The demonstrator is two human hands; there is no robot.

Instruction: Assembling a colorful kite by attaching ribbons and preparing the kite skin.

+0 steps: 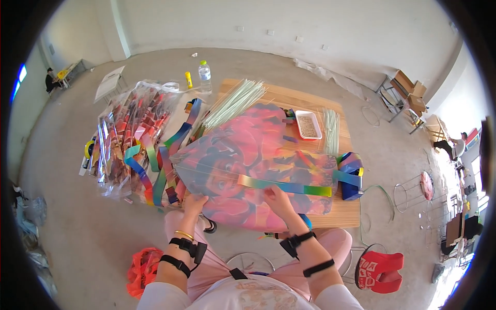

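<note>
The pink printed kite (248, 165) lay across the wooden surface (346, 214), its point aimed left, long axis left to right. The left hand (194, 202) pinched its near edge; the right hand (278, 199) pressed a rainbow strip (284, 185) onto it. Farther off, a white tray (308, 125) held brownish material.

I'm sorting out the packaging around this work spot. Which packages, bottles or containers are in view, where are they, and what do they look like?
Water bottle: floor beyond the board, clear, upright, pale cap.
Small yellow bottle: left of the water bottle, upright.
Tray: far side of the wooden board, rectangular, white with red rim.
Clear plastic bags: floor at left, shiny, holding colourful printed sheets.
Cardboard boxes: far right, brown, on a stand.
</note>
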